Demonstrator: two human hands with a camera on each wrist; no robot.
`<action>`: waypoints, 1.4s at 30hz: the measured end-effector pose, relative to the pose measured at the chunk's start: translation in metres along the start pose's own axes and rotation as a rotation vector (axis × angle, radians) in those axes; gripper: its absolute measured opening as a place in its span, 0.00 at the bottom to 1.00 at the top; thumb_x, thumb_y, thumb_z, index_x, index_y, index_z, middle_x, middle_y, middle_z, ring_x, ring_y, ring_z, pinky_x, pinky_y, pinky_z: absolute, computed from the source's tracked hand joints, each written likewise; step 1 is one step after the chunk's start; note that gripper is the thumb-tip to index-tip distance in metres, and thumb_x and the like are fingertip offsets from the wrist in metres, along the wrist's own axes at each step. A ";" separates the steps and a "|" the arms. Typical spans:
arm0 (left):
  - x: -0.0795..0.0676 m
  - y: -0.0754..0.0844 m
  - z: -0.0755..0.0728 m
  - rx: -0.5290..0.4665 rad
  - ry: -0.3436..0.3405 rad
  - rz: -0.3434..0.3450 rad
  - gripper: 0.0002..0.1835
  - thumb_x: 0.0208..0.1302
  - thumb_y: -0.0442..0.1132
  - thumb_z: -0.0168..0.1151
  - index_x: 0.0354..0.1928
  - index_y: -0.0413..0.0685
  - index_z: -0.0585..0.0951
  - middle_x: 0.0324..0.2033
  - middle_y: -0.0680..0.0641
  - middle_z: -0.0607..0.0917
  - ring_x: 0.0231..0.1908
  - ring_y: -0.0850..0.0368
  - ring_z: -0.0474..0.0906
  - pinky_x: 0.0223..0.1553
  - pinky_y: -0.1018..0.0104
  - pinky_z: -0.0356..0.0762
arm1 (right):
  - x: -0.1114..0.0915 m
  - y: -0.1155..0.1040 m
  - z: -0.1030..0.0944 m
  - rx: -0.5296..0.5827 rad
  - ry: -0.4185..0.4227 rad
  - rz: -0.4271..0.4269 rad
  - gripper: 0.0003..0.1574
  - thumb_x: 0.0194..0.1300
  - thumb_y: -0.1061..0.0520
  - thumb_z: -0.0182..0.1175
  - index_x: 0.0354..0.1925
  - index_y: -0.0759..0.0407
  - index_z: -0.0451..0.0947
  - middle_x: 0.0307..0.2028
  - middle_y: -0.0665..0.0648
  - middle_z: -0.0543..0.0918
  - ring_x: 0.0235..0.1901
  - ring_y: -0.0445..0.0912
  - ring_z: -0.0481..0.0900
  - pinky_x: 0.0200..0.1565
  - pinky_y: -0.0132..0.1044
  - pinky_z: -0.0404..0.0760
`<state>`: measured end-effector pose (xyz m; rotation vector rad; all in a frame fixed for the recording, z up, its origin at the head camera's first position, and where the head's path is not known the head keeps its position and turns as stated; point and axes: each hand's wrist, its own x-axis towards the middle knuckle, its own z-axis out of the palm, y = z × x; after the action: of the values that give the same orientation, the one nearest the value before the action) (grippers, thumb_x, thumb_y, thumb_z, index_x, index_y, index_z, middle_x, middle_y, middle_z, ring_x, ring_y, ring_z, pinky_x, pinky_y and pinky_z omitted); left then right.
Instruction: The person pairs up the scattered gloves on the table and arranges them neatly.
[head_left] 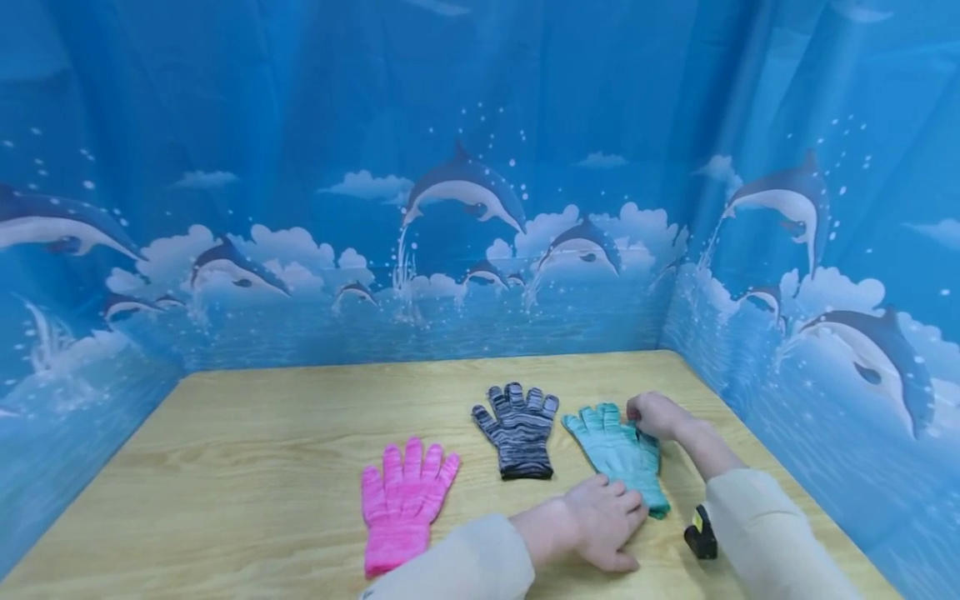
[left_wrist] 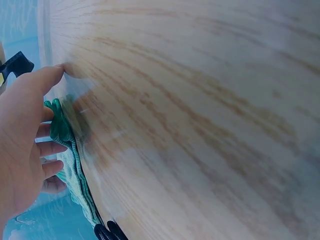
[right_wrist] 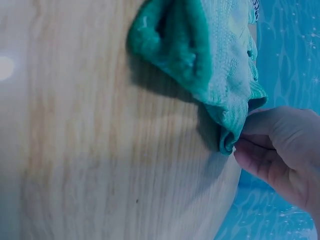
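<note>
A teal-green knitted glove lies at the right of the table, its finger ends pointing away from me. My right hand pinches its right side between thumb and fingers; in the right wrist view that edge of the glove is raised and folded. Near the cuff, my left hand rests with loosely extended fingers touching the glove. In the left wrist view, the thumb of the left hand is spread away from the other fingers, its tip close to the tabletop.
A black-and-grey striped glove lies just left of the green one, and a pink glove lies farther left on the wooden table. A small black object with a yellow mark is beside my right sleeve. Blue dolphin-print curtains enclose the table.
</note>
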<state>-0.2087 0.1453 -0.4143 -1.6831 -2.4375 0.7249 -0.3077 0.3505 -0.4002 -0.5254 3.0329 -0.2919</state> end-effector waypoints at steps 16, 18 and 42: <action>-0.004 0.002 -0.001 0.032 0.041 -0.012 0.38 0.59 0.72 0.38 0.68 0.64 0.60 0.58 0.65 0.63 0.55 0.69 0.60 0.53 0.74 0.58 | 0.003 0.002 0.007 -0.045 0.112 0.013 0.12 0.54 0.70 0.55 0.22 0.57 0.67 0.20 0.51 0.68 0.21 0.44 0.63 0.25 0.36 0.64; -0.004 0.002 -0.001 0.034 0.046 -0.010 0.38 0.59 0.72 0.38 0.68 0.64 0.61 0.57 0.65 0.63 0.54 0.69 0.60 0.52 0.74 0.58 | 0.003 0.004 0.006 -0.057 0.183 -0.011 0.13 0.53 0.72 0.53 0.22 0.57 0.67 0.20 0.51 0.68 0.21 0.44 0.63 0.24 0.36 0.65; -0.001 0.001 -0.002 0.042 0.024 -0.016 0.38 0.58 0.73 0.39 0.68 0.64 0.61 0.58 0.65 0.63 0.55 0.70 0.60 0.52 0.74 0.58 | 0.010 0.003 0.010 -0.152 0.225 0.044 0.05 0.60 0.69 0.53 0.32 0.64 0.76 0.30 0.60 0.80 0.33 0.55 0.78 0.32 0.46 0.76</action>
<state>-0.2069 0.1454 -0.4124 -1.6465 -2.3998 0.7439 -0.3172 0.3477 -0.4106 -0.4630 3.2999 -0.1262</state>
